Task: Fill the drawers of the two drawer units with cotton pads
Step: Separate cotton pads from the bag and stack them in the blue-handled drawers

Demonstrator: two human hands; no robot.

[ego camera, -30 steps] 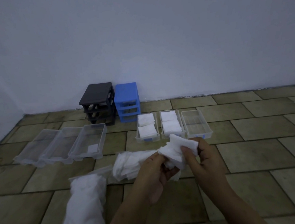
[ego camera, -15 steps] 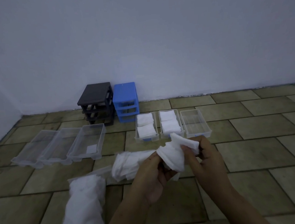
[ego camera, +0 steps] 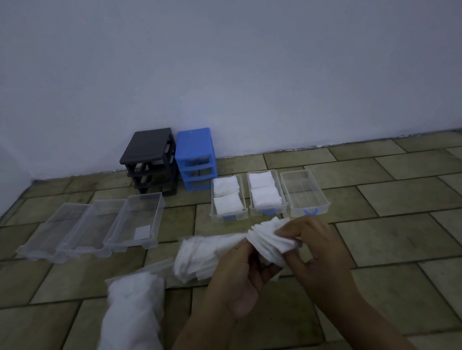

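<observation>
We are pinching a fanned stack of white square cotton pads (ego camera: 271, 240) between left hand (ego camera: 241, 279) and right hand (ego camera: 318, 248); no writing is legible.

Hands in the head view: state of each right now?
Left hand: gripping the fanned stack of white square cotton pads from below.
Right hand: pinching the same stack's top edge.

Two drawer units (ego camera: 168, 163), six drawers (ego camera: 304, 192), two hands (ego camera: 317, 246)

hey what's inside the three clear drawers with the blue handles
Left drawer and middle drawer each hold two stacks of cotton pads, hiding their bottoms. The right drawer shows nothing inside.
</observation>
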